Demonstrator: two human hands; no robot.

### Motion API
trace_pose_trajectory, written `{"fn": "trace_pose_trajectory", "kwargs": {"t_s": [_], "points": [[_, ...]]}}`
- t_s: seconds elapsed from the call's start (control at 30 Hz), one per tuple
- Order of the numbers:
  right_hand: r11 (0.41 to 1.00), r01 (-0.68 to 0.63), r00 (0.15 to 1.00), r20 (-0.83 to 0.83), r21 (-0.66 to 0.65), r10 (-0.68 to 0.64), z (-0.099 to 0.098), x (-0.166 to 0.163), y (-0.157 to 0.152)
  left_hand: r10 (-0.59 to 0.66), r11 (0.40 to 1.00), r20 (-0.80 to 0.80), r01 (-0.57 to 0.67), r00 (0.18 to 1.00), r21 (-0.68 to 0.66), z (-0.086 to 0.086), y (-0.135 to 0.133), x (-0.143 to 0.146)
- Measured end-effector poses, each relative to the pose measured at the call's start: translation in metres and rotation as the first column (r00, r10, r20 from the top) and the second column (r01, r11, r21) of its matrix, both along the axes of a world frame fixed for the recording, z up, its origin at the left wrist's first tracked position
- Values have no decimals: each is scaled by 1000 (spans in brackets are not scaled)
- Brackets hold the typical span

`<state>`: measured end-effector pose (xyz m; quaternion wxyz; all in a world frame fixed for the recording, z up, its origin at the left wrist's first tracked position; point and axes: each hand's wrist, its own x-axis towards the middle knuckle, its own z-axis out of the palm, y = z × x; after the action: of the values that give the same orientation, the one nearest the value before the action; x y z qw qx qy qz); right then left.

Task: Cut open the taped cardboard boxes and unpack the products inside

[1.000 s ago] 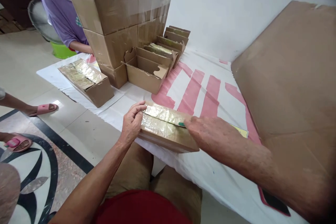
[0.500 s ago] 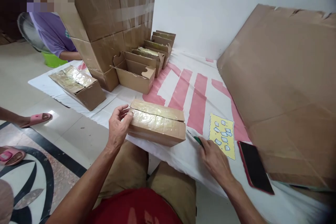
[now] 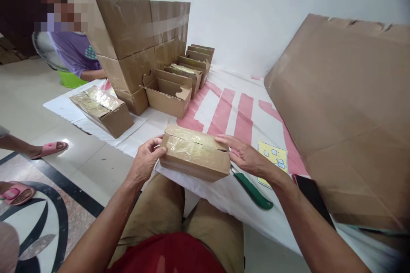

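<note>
A small cardboard box [image 3: 192, 158] with clear tape over its top lies at the near edge of a white and pink sheet [image 3: 224, 111]. My left hand [image 3: 145, 161] grips its left end, thumb on top. My right hand [image 3: 245, 153] holds its right end, fingers curled over the top edge. A green-handled knife [image 3: 253, 190] lies on the sheet just right of the box, below my right wrist.
An open empty box [image 3: 168, 91] and a row of similar boxes stand behind, beside stacked large cartons [image 3: 141, 38]. Another taped box [image 3: 102, 108] sits left. A big flat cardboard sheet [image 3: 346, 115] leans at right, with a yellow sticker sheet [image 3: 273, 155] and a phone [image 3: 312, 196]. A person in purple sits behind the cartons.
My right hand drew the green knife off the box top, laid it on the sheet, and came back to grasp the box's right end. My left hand stayed on the box.
</note>
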<state>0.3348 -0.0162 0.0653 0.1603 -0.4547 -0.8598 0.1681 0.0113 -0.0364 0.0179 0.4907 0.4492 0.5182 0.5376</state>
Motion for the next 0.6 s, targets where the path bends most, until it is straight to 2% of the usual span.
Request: {"fn": "trace_pose_trajectory", "kwargs": {"t_s": [0.07,0.13,0.23,0.3,0.37,0.43,0.53,0.6], "points": [[999,-27,1000,-1,-30,27,1,-2,8,-46,999,9,45,999,28,-2,0,-2],[999,15,1000,-21,-33,-16,1,-4,10,-85,994,27,83,996,77,-6,0,-5],[979,203,973,-112,-14,-203,1,-7,8,-106,982,15,102,994,160,-15,-3,-15],[930,366,916,-183,22,-357,-1,-8,10,-126,974,-35,130,991,185,-22,-6,-26],[882,469,869,-200,36,-454,-3,-8,17,-161,970,-88,174,983,171,-26,-8,-37],[875,483,871,-103,6,-480,-4,-8,29,-199,963,-132,218,971,156,-25,-9,-46],[878,478,876,89,-29,-474,-4,-11,44,-210,944,-201,252,957,213,-12,-4,-50],[866,499,854,149,33,-498,-1,-16,48,-171,940,-290,245,941,239,0,2,-46]]}}
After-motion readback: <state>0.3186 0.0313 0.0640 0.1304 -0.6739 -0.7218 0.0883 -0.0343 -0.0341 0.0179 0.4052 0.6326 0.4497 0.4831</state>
